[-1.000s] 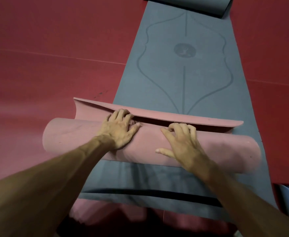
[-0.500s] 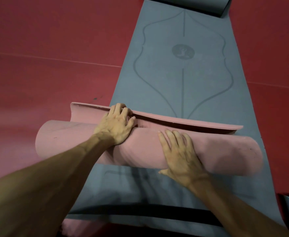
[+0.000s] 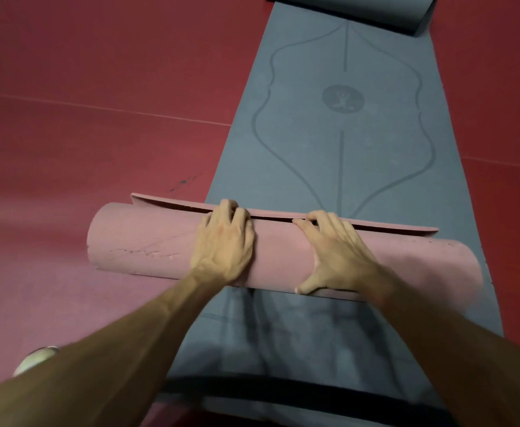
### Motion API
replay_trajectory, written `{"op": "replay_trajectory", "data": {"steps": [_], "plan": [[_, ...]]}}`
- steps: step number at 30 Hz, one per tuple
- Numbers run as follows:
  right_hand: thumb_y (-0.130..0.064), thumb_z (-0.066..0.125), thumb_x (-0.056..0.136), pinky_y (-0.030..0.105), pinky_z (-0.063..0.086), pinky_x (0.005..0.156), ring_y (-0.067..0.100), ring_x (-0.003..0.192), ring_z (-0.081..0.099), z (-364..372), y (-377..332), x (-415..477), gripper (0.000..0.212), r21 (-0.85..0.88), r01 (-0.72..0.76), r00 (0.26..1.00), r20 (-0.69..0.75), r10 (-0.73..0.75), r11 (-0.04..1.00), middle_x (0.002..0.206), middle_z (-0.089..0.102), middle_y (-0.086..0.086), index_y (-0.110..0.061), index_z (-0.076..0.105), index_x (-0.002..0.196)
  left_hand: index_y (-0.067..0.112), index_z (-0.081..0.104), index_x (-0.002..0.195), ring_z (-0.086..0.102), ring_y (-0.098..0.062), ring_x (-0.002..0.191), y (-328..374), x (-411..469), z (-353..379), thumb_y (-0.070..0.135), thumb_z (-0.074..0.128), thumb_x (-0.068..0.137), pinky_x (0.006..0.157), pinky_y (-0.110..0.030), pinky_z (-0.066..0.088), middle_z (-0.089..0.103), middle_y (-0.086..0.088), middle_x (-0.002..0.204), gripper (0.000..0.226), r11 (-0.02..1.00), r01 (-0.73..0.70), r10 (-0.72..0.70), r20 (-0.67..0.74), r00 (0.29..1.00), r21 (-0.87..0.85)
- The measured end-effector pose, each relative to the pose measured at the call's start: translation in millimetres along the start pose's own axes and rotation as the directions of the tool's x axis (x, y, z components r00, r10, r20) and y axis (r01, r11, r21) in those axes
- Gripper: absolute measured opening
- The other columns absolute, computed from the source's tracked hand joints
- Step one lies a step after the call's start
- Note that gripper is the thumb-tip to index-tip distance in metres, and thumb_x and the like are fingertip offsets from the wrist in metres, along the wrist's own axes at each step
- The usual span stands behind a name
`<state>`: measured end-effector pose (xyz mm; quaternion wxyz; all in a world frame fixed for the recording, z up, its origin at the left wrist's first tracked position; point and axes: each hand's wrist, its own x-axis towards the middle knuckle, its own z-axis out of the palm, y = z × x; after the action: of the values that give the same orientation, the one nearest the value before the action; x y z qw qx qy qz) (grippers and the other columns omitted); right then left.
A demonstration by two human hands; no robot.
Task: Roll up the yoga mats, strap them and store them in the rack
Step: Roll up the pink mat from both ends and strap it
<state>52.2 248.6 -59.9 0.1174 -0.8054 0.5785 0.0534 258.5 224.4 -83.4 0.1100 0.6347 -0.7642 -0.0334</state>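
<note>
The pink mat (image 3: 148, 241) lay rolled up crosswise on a flat grey mat (image 3: 329, 167), which was spread on the red floor (image 3: 98, 87). Its loose edge (image 3: 172, 202) stood up along the far side of the roll. The grey mat carried curved lines and a round emblem (image 3: 343, 98), too blurred to read. Both arms reached forward. The left hand (image 3: 223, 245) gripped the roll, fingers hooked over its far side. The right hand (image 3: 335, 254) clasped it too, fingers spread across the top and thumb tucked at the near edge.
</note>
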Motion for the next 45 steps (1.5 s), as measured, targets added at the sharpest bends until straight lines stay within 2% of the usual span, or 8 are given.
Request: {"op": "replay_trajectory", "data": {"steps": [12,21,26,30,33,36,39,45], "plan": [[-0.063,0.083,0.014,0.05,0.045,0.095,0.036,0.104,0.055,25,-22,-19,0.137,-0.156,-0.075,0.992,-0.115,0.057,0.985,0.12,0.056,0.018,-0.005,0.051,0.134,0.016,0.054,0.125,0.049,-0.025,0.114,0,-19,0,0.046,0.011,0.089,0.103,-0.04,0.026,0.057,-0.005,0.122,0.064,0.989,-0.099,0.083,0.145,0.986,0.109],[-0.059,0.08,0.027,0.045,0.044,0.087,0.033,0.102,0.054,29,-46,-61,0.118,-0.136,-0.132,0.991,-0.029,0.129,0.982,0.118,0.057,0.012,-0.009,0.054,0.131,0.02,0.037,0.143,0.039,-0.023,0.126,-3,-56,-24,0.055,-0.01,0.078,0.109,-0.035,0.02,0.045,-0.003,0.137,0.087,0.973,-0.222,0.193,0.304,0.933,0.063],[-0.065,0.077,0.013,0.041,0.05,0.073,0.029,0.086,0.059,38,-49,-93,0.122,-0.087,-0.093,0.995,-0.052,0.089,0.992,0.102,0.06,0.009,-0.007,0.062,0.12,0.015,0.048,0.136,0.049,-0.028,0.114,-2,-94,-21,0.053,0.002,0.088,0.103,-0.039,0.029,0.055,-0.008,0.125,0.076,0.959,-0.272,0.239,0.292,0.926,0.076],[-0.072,0.076,0.042,0.04,0.036,0.093,0.024,0.108,0.047,28,-44,-98,0.117,-0.038,-0.004,1.0,0.014,0.004,0.999,0.118,0.048,0.003,-0.017,0.043,0.141,0.017,0.043,0.139,0.046,-0.027,0.119,-2,-99,-24,0.056,0.0,0.086,0.104,-0.037,0.023,0.052,-0.006,0.128,0.079,0.962,-0.265,0.233,0.309,0.922,0.064],[-0.08,0.051,0.068,0.033,0.026,0.103,0.017,0.116,0.036,21,-30,-92,0.096,0.122,0.002,0.998,0.057,-0.009,0.993,0.124,0.041,-0.003,-0.026,0.032,0.145,0.02,0.04,0.14,0.04,-0.024,0.126,0,-89,-27,0.057,-0.007,0.08,0.107,-0.036,0.021,0.046,-0.003,0.135,0.085,0.967,-0.248,0.213,0.345,0.914,0.059],[-0.063,0.035,0.084,0.035,0.034,0.099,0.028,0.108,0.049,31,-24,-79,0.072,0.414,-0.139,0.948,-0.208,0.242,0.899,0.114,0.055,0.008,-0.007,0.053,0.124,0.016,0.053,0.129,0.047,-0.027,0.12,1,-77,-19,0.054,0.006,0.086,0.103,-0.038,0.025,0.052,-0.006,0.13,0.074,0.966,-0.247,0.214,0.297,0.93,0.075],[-0.035,0.042,0.09,0.04,0.032,0.095,0.041,0.098,0.055,41,-10,-62,0.046,0.483,-0.227,0.75,-0.467,0.468,0.846,0.102,0.06,0.021,0.004,0.059,0.106,0.014,0.055,0.127,0.047,-0.026,0.124,3,-60,-14,0.051,0.014,0.087,0.105,-0.038,0.022,0.054,-0.007,0.132,0.068,0.969,-0.238,0.217,0.22,0.951,0.071],[-0.038,0.045,0.095,0.041,0.026,0.104,0.028,0.125,0.043,29,3,-27,0.04,0.209,-0.443,0.866,-0.151,0.477,0.872,0.13,0.054,0.01,-0.016,0.052,0.128,0.015,0.012,0.153,0.003,-0.016,0.148,11,-15,-2,0.051,0.02,0.094,0.12,-0.042,-0.003,0.011,-0.004,0.161,0.069,0.991,-0.074,0.014,0.454,0.891,0.114]]}}
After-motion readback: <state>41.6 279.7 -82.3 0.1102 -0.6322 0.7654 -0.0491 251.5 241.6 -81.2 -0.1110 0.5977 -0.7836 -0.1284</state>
